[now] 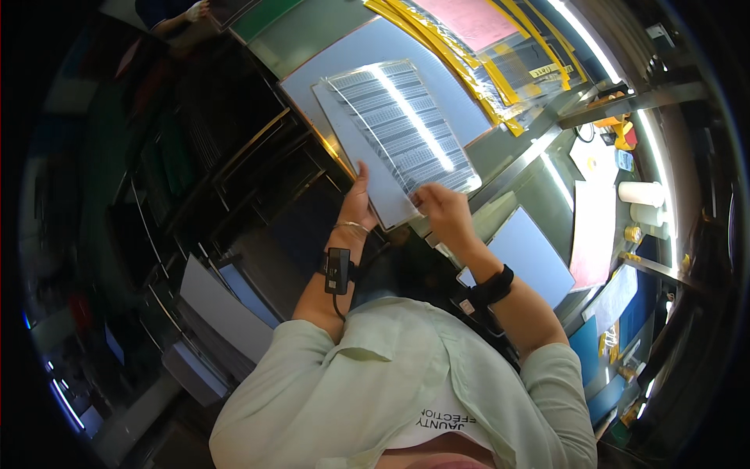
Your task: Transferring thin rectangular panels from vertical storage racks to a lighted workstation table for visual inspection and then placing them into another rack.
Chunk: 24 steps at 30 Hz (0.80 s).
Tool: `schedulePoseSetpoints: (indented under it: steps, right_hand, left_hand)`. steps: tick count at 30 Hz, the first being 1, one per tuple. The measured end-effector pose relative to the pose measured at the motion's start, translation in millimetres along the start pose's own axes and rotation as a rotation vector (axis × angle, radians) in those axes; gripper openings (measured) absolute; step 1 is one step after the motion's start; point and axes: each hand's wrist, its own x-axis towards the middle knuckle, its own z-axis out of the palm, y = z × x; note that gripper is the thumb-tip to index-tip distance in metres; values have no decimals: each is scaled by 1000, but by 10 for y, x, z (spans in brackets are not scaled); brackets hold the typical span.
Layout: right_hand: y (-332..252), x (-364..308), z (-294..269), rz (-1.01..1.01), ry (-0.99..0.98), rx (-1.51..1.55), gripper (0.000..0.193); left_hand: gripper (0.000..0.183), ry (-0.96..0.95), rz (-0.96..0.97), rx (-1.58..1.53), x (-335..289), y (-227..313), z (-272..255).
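Note:
A thin pale grey-blue panel (351, 129) is tilted in front of me, and my left hand (358, 205) grips its near left edge, thumb on top. Over the panel, shifted toward the right, lies a glossy clear film (391, 117) printed with rows of fine dark marks; a bright light streak reflects off it. My right hand (444, 209) pinches the film's near edge, fingers curled in. What lies under the right fingertips is partly hidden. Beneath both is a larger pale blue sheet (312, 74) with a copper-coloured edge, on the bench.
Clear films with yellow taped borders (500, 82) and a pink sheet (473, 23) lie at the far right. Another pale panel (527, 254) rests right of my arm. White rolls (641, 193) stand on the right side. Panels (223, 305) lean in a dark rack at left. Another person's hand (197, 11) shows at far left.

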Motion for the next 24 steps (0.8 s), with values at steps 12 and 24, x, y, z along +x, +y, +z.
schedulePoseSetpoints:
  steps: [12, 24]
  right_hand:
    - [-1911, -62, -1891, -663, 561, -462, 17]
    - [-387, -1845, -2109, -459, 510, -860, 39]
  left_hand:
    - [31, 341, 437, 266, 296, 251, -333]
    - [59, -33, 330, 821, -231, 51, -61]
